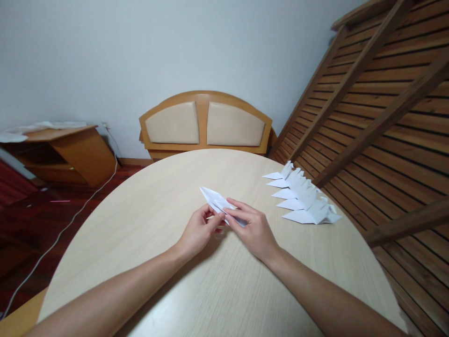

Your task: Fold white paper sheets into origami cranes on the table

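Between my two hands is a piece of folded white paper (214,198), held a little above the round table (147,206). Its pointed end sticks out to the upper left. My left hand (200,228) pinches the lower edge between thumb and fingers. Over the right part of the paper lies my right hand (253,225), its thumb and fingers closed on it, so that part is mostly hidden. To the right stands a row of several folded white paper birds (304,194), packed close together with their pointed ends towards the left.
Behind the table is a wooden headboard (202,122) with two cream panels. A slatted wooden frame (379,117) leans along the right side. At the left stand a low wooden cabinet (79,152) and a white cable (75,216) on the dark red floor.
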`<state>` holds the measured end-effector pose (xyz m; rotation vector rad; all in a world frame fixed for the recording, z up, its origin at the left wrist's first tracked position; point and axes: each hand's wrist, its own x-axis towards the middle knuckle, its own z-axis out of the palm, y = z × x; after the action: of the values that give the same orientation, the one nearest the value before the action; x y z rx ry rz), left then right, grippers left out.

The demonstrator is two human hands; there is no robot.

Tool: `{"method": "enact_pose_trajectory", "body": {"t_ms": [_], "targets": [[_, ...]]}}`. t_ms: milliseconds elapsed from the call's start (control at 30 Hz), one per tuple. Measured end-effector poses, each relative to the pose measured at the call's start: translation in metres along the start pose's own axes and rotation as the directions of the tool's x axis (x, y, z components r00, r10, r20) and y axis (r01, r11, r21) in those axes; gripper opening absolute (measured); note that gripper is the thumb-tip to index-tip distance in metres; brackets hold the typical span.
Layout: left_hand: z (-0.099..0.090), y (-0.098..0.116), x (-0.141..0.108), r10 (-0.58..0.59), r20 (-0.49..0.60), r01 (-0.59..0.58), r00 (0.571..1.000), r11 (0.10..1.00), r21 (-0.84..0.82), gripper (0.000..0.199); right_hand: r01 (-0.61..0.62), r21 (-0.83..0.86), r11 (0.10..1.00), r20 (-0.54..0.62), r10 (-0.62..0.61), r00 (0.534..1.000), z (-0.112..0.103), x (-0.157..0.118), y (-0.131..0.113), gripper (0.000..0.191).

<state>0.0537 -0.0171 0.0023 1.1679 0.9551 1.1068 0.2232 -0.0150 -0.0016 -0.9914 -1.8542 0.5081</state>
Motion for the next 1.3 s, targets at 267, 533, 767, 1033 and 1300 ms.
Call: {"method": "enact_pose_trajectory", "body": {"t_ms": [267, 533, 767, 1033, 1300], "targets": [[-0.001, 0.003, 0.0, 0.007, -0.027, -0.008, 1.0, 0.999, -0.039, 0.043, 0.094, -0.035, 0.995, 0.063, -0.092, 0.994, 0.0, -0.003, -0.006, 0.027], [-0.003, -0.003, 0.002, 0.051, 0.037, -0.053, 0.998, 0.998, 0.038, 0.038, -0.272, 0.435, 0.858, -0.025, 0.314, 0.949, -0.003, 0.006, 0.0, 0.028], [-0.006, -0.004, 0.004, 0.1, 0.032, -0.102, 0.995, 0.992, 0.077, 0.035, -0.497, 0.627, 0.599, 0.297, 0.406, 0.864, -0.01, 0.011, 0.004, 0.038], [-0.003, 0.001, 0.003, 0.071, 0.071, -0.076, 0.995, 0.994, 0.072, 0.037, -0.532, 0.643, 0.551, 0.321, 0.436, 0.841, -0.012, 0.011, 0.004, 0.035], [-0.003, 0.001, 0.003, 0.046, 0.072, -0.053, 0.996, 0.994, 0.098, 0.036, -0.532, 0.604, 0.593, 0.305, 0.445, 0.842, -0.008, 0.011, 0.001, 0.034]]}}
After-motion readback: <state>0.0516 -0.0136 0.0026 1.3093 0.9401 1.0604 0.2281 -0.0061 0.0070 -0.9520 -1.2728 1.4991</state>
